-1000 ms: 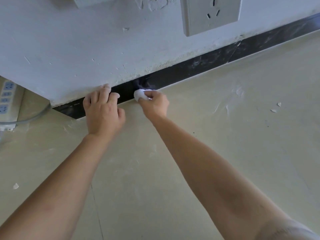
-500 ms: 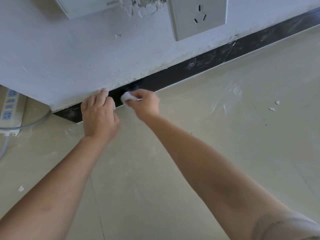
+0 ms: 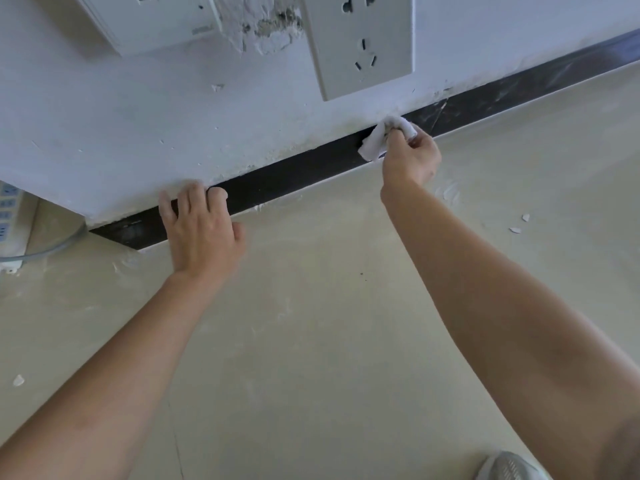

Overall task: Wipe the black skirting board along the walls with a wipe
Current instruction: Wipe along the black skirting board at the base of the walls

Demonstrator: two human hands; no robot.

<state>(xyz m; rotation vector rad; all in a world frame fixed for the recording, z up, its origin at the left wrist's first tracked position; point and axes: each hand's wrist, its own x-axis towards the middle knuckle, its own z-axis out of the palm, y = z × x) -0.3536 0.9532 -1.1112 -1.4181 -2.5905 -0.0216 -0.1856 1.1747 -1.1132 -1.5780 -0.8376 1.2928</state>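
Wipe: a small white wad (image 3: 372,143) was pressed on the face of the board, just below the socket (image 3: 360,43). A loose corner trailed left and down toward the floor line.
Board: a black, glossy strip (image 3: 294,174) ran along the foot of the wall (image 3: 138,116). It looked dark and clean between the two hands, and streaked with pale dust to the right of the wipe.
Right hand: its fingers (image 3: 410,159) were curled together and clamped on the wipe. I could not tell how the thumb lay.
Left hand: its fingers (image 3: 202,230) were apart and held nothing. The tips rested at the board's top edge where it met the wall — a brace, by the look of it.
Handling: the wipe looked light, soft and limp, so it would likely fold or slide out of a loose pinch. It seemed best bunched and held from behind, with a flat pad facing the board. The board was stiff and fixed — it wanted pressure, not grip.
Progress: partway, in my judgement, since the dusty stretch on the right looked unwiped.
Nearby: a power strip (image 3: 8,216) lay at the left edge, and plaster flakes (image 3: 516,230) lay on the floor (image 3: 311,323).
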